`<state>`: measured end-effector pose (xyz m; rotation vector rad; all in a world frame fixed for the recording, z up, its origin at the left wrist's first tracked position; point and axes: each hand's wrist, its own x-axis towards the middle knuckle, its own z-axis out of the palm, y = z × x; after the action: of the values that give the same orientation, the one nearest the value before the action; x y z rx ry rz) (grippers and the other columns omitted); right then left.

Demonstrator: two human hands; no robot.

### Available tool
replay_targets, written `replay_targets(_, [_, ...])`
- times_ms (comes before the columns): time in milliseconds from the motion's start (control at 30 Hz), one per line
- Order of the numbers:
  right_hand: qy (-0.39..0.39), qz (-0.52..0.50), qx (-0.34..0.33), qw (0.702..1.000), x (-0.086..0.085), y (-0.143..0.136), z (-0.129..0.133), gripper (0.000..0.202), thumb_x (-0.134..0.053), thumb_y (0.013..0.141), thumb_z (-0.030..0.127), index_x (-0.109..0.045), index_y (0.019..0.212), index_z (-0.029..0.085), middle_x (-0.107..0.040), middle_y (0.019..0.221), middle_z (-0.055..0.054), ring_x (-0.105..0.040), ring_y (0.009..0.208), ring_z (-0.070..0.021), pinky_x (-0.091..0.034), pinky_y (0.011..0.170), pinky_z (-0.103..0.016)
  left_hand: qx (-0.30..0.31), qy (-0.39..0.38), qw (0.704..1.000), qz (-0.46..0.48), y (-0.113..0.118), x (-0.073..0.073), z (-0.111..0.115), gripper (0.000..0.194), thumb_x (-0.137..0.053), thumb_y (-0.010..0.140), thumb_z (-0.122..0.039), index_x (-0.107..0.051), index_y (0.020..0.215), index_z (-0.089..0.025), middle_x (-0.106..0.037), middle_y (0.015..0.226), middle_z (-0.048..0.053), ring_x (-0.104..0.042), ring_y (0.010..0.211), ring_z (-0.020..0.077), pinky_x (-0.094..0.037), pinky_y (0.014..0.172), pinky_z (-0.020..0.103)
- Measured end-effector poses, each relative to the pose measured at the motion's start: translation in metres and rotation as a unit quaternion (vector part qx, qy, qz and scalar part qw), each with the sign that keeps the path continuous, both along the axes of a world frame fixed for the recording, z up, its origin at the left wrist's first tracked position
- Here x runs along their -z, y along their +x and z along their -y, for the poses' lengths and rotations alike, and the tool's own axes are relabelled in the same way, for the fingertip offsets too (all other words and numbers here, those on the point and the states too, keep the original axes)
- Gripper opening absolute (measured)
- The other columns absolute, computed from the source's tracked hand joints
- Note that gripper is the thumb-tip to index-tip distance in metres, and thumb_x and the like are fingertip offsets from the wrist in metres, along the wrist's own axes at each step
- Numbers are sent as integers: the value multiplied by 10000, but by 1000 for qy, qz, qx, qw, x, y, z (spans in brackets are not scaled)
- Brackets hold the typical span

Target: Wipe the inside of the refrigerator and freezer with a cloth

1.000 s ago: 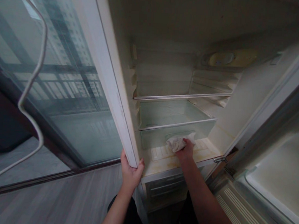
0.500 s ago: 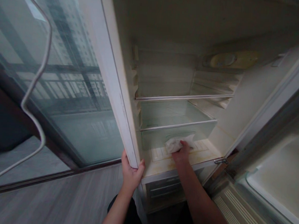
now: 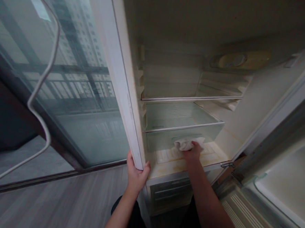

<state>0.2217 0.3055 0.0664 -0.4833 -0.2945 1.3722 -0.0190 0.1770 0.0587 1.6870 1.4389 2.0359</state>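
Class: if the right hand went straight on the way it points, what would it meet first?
Beyond the white cloth it grips, the right hand would probably meet the greenish panel behind; depth is unclear, so the cloth may already touch it.

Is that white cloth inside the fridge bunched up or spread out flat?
Bunched up. The white cloth shows crumpled folds, with parts sticking out on both sides of the right hand gripping it.
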Motion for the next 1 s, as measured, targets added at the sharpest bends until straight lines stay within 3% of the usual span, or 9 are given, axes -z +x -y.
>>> replay_targets(167, [-47,-29,31,998,-14,27,-2,68,-521,664,204,-454,672,209,-576,553,69,-605,534,-138,-586,681,-348,-15,11,1000,-12,0,-2,0,757,-722,760,-259,-401,1440,-178,-557,1329,142,-582,1226,285,-463,1069,421])
replay_targets(333, [-67,-53,-22,996,-13,10,18,37,-536,729,187,-549,750,214,-676,682,49,-679,661,-159,-604,811,-418,-33,20,999,-30,0,-2,0,709,-707,778,-277,-419,1414,-155,-582,1283,144,-620,1145,264,-497,1014,404])
replay_targets(467, [-103,-67,-80,989,-13,-3,32,90,-556,779,168,-616,833,209,-719,762,26,-701,711,-160,-605,865,-404,-28,10,999,-28,0,-2,-1,700,-706,776,-290,-417,1399,-151,-599,1238,135,-635,1101,260,-509,996,414])
replay_targets(733, [-125,-79,-64,987,-17,-5,39,88,-537,843,177,-608,877,216,-716,761,34,-700,699,-145,-615,786,-332,-27,14,999,-23,0,0,-3,710,-699,788,-309,-403,1415,-153,-593,1250,142,-627,1135,270,-499,1014,422])
replay_targets(1000, [-132,-46,-52,989,-8,-3,61,119,-604,786,190,-602,902,218,-721,775,42,-707,693,-156,-615,700,-302,-30,8,999,-24,1,-4,-2,671,-703,781,-333,-430,1366,-149,-606,1167,120,-638,1039,245,-524,953,406])
